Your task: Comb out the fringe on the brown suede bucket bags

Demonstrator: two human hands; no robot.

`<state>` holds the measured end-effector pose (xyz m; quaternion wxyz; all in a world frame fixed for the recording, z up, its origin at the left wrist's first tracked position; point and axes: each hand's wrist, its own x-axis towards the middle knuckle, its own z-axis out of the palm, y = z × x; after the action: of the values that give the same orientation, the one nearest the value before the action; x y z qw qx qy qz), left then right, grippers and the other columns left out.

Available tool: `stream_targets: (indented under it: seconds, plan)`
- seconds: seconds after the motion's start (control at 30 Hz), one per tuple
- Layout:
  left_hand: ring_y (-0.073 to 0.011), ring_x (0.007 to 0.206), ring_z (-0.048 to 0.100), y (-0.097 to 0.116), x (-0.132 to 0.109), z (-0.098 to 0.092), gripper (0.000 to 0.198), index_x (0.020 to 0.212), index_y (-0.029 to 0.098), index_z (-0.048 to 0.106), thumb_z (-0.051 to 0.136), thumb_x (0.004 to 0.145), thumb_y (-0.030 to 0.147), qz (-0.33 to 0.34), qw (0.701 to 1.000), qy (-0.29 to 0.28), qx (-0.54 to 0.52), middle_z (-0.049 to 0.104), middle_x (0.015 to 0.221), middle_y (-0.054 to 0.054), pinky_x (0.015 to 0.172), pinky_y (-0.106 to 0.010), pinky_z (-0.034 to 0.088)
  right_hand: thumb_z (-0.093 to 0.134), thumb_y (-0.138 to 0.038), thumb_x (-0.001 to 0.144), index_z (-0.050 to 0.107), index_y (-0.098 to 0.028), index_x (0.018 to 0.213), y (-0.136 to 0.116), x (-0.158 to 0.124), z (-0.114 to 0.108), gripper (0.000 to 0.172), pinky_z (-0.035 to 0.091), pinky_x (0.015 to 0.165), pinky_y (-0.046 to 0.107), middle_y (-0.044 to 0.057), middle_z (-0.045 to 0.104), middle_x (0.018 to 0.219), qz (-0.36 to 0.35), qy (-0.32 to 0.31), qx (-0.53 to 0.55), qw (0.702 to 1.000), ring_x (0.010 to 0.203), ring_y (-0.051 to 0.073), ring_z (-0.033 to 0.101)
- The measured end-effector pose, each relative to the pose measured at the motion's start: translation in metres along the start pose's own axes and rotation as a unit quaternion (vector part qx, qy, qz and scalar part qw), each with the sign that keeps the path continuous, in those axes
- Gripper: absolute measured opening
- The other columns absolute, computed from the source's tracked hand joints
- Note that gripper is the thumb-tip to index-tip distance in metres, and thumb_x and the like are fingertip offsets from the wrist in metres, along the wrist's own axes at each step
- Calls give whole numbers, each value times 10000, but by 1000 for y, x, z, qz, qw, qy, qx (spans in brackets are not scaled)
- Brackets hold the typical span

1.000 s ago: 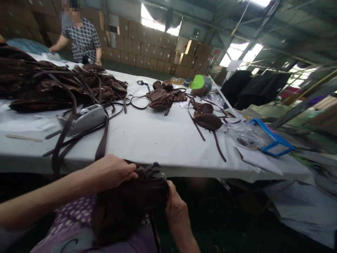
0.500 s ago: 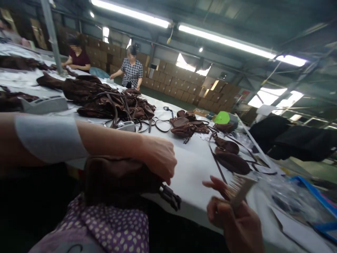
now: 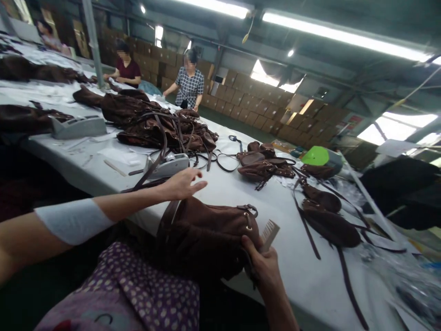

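Observation:
A dark brown bag (image 3: 213,230) with metal eyelets lies at the table's near edge, over my lap. My right hand (image 3: 265,264) grips its right end, thumb on the upper side, fingers partly hidden behind. A pale comb (image 3: 270,233) is also in that hand and sticks up past the thumb, teeth showing. Above the bag's left end, my left hand (image 3: 186,184) is raised with thumb and fingers apart, holding nothing. Close behind it stands a grey tape dispenser (image 3: 168,164), with a brown strap (image 3: 160,156) running across it.
A heap of brown bags (image 3: 148,119) covers the table's middle left. Smaller brown bags (image 3: 258,165) lie further right, beside loose straps. Another grey dispenser (image 3: 81,127) stands at left. Clear plastic (image 3: 396,266) lies at right. Co-workers (image 3: 189,85) are across the table.
My left hand has moved left and up off the bag and opened. The right hand, with the comb, has come in and taken hold of the bag's right end. The view has shifted.

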<state>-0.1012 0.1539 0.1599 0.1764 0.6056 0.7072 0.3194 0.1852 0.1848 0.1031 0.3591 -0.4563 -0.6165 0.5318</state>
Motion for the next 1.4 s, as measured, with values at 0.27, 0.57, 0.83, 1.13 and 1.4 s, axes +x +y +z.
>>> stream_targets:
  seconds: [0.27,0.57,0.83,1.13,1.4]
  plan:
    - [-217,786,662,-35,-3,27,839,1371,273,308,636,697,650,-221,850,-329,-349,602,1176,-106,557,-263,499,759,-529,632,698,-92,868,32,37,2,500,476,441,245,31,659,596,47,79,-35,995,516,181,603]
    - [-208,928,635,-28,34,38,330,1107,221,595,510,793,163,82,993,-88,-17,681,997,-40,758,-263,484,690,-592,649,675,-117,774,32,71,-9,491,479,467,263,53,665,623,38,66,-126,989,574,214,631]
    - [-200,955,620,-86,58,108,269,1179,184,518,517,917,246,71,995,-76,1,642,1079,-66,819,-347,507,661,-601,615,620,-196,745,81,111,-4,427,454,510,303,26,625,551,25,78,-267,960,596,258,636]
    - [-230,990,594,-62,105,68,332,1175,155,556,569,903,345,74,993,-86,-33,575,1172,-81,827,-419,525,354,-705,848,422,-228,909,-8,74,16,486,321,319,183,-54,572,615,30,-4,-43,999,322,77,408]
    - [-143,701,629,-70,60,54,416,1125,135,592,481,914,476,34,988,-147,-38,680,903,-41,602,-234,490,403,-573,890,441,-215,946,42,94,97,365,404,345,184,-86,499,538,26,-44,-82,995,366,101,485]
